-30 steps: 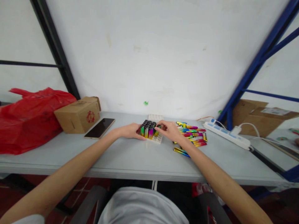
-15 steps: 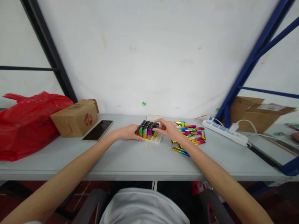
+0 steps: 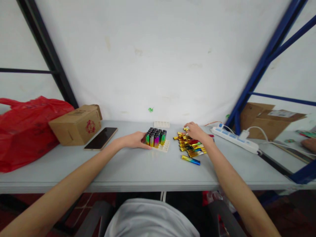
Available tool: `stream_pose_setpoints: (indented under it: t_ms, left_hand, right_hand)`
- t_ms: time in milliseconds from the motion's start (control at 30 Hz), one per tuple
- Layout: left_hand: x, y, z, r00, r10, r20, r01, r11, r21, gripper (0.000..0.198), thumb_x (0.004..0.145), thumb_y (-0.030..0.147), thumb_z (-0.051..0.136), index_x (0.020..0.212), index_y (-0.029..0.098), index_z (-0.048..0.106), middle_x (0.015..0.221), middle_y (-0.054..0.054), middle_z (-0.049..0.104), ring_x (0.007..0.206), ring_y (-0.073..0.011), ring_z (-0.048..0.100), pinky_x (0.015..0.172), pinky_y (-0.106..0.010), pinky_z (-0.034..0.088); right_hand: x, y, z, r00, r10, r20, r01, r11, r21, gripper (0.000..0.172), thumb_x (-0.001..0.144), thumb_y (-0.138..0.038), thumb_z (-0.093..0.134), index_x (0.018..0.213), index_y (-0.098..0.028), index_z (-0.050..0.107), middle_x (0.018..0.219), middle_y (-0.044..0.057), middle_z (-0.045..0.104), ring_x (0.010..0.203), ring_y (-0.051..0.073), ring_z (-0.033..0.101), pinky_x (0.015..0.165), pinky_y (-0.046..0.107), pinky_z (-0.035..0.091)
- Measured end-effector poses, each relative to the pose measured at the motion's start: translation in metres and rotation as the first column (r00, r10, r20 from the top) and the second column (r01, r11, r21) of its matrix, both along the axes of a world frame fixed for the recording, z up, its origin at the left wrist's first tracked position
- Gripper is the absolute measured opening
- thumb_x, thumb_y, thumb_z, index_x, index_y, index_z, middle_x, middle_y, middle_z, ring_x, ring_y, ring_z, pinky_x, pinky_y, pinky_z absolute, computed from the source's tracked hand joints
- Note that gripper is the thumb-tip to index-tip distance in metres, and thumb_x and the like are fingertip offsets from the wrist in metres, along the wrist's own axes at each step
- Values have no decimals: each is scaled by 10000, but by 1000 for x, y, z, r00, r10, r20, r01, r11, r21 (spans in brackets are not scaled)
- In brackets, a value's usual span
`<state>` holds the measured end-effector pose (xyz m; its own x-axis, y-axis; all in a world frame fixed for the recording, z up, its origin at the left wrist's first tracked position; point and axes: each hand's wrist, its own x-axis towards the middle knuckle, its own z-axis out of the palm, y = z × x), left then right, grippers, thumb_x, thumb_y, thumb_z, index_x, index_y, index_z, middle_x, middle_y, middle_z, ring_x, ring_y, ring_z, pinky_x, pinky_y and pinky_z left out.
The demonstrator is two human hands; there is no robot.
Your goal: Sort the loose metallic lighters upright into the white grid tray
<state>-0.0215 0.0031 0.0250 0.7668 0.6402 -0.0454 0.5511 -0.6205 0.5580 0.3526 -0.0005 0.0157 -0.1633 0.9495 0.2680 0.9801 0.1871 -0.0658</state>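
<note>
On the table, a white tray with round holes holds several upright lighters, their shells shiny in rainbow colours and their tops black. My left hand grips the left side of this tray, the thumb along its front corner and the fingers partly hidden behind the lighters. A loose heap of metallic gold, red and blue lighters lies to the right. Over the heap's far side is my right hand, its fingers bent down and closed at a gold lighter. One gold-blue lighter lies apart at the front.
Behind the tray, a second white tray lies by the wall. A phone, a cardboard box and a red bag are at left. At right are a power strip and flattened cardboard; another person's hand shows at the edge.
My right hand has left the standing lighters in the tray and moved right to the heap. A lighter stands where its fingers were. My left hand stays at the tray.
</note>
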Motion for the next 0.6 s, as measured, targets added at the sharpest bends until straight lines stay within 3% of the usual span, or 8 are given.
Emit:
stream_pose_setpoints:
  t_ms: [233,400,600]
  left_hand:
    - [-1,1,-1,999,28,-39,-27,999,39,595,779,663,735,1110,169,701,984,-37,747,857,-206,664,730,-236,485]
    - [-1,3,-1,999,20,-38,-18,998,63,588,776,668,730,1081,166,707,935,-31,741,838,-205,657,727,-238,476]
    - [0,2,0,1000,14,-28,-13,999,39,593,773,670,734,1101,178,705,950,-29,745,852,-206,662,738,-236,484]
  right_hand:
    - [7,-24,25,996,85,13,-78,956,-282,464,795,-92,671,1241,-213,713,1254,116,727,1119,265,682,932,304,485]
    - [1,-24,22,998,52,-47,-61,974,-217,374,739,-65,723,1078,-218,767,1088,94,780,966,242,722,810,276,503]
    - [-8,-20,20,986,137,-91,-146,984,-98,137,799,-151,748,920,-205,782,947,84,785,845,218,698,783,285,489]
